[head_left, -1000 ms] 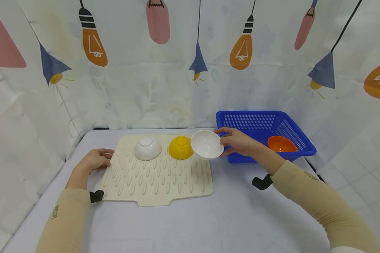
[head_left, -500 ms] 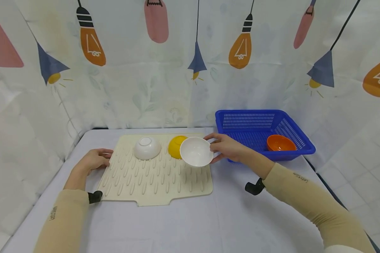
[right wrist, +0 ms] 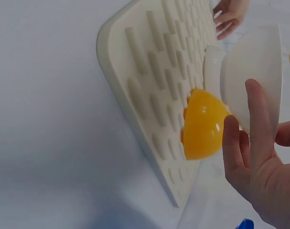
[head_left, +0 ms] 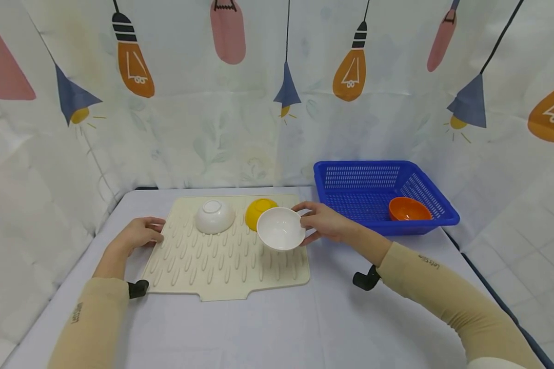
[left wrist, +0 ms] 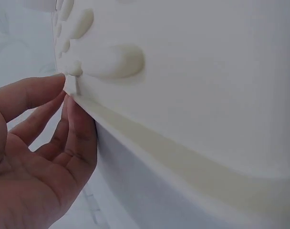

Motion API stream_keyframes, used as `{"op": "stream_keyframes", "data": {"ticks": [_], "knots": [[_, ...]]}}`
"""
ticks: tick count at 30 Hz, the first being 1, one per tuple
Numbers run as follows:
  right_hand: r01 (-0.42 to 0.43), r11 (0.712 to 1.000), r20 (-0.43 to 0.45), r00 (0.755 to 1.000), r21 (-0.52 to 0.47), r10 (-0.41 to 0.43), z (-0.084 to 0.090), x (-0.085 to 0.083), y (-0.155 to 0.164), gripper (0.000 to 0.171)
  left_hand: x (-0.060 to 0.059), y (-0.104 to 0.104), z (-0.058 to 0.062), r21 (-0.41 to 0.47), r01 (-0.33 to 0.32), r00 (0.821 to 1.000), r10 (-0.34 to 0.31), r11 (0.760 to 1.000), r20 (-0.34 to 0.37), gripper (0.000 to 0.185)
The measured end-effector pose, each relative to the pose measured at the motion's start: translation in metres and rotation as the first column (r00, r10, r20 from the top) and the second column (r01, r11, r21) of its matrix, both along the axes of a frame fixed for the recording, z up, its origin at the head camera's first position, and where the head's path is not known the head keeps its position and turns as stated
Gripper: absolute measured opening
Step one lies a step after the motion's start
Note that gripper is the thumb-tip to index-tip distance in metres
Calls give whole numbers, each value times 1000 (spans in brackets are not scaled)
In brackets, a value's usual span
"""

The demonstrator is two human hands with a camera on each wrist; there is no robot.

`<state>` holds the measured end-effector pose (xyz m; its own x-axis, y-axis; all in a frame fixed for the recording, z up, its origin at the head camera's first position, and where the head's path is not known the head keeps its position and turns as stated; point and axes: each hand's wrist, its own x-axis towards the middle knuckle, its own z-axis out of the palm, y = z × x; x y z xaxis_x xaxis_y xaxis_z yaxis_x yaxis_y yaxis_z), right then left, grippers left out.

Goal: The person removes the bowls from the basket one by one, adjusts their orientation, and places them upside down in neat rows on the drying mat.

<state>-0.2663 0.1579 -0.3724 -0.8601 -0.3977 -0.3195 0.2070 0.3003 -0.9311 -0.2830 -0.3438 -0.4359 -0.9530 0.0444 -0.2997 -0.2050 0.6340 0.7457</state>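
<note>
A cream drying mat [head_left: 226, 271] with raised oval ridges lies on the table. At its left edge my left hand [head_left: 140, 233] holds the rim; in the left wrist view, fingers of the left hand [left wrist: 45, 143] lie on both sides of that edge. My right hand [head_left: 325, 223] grips a white bowl [head_left: 280, 229] by its right rim, above the mat's right half, its inside tilted toward the head camera. Behind it, a yellow bowl [head_left: 258, 210] sits upside down on the mat, partly covered. Another white bowl [head_left: 214, 217] rests upside down to its left.
At the back right stands a blue perforated basket [head_left: 364, 177] with an orange bowl [head_left: 410, 209] in its right side. White cloth [head_left: 277, 333] covers the table. A printed curtain [head_left: 180, 128] hangs behind.
My right hand has carried the white bowl left and nearer the front, away from the basket and across in front of the yellow bowl. The left hand stays at the mat's edge.
</note>
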Motion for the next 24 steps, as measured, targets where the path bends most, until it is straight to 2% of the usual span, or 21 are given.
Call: {"op": "stream_keyframes", "data": {"ticks": [6, 9, 12, 15, 18, 21, 24], "knots": [[18, 1000, 17, 1000, -10, -17, 1, 1, 1, 53, 1, 2, 5, -22, -7, 1000, 6, 1000, -13, 63], [25, 1000, 21, 999, -10, -25, 0, 0, 0, 54, 3, 8, 11, -32, -10, 998, 8, 999, -65, 61], [29, 1000, 24, 999, -10, -29, -2, 0, -1, 53, 5, 16, 16, -21, -54, 991, 51, 998, -127, 59], [27, 1000, 28, 999, -14, -26, -3, 0, -2, 54, 7, 26, 22, 12, -117, 978, 117, 993, -171, 58], [26, 1000, 29, 999, -15, -26, -5, 0, -4, 54, 9, 36, 29, 51, -153, 969, 160, 987, -190, 57], [24, 1000, 20, 1000, -18, -24, -5, 1, -5, 53, 12, 46, 36, 100, -155, 965, 172, 983, -197, 57], [24, 999, 16, 1000, -27, -23, -6, 1, -5, 52, 16, 56, 43, 156, -129, 969, 158, 979, -192, 60]]}}
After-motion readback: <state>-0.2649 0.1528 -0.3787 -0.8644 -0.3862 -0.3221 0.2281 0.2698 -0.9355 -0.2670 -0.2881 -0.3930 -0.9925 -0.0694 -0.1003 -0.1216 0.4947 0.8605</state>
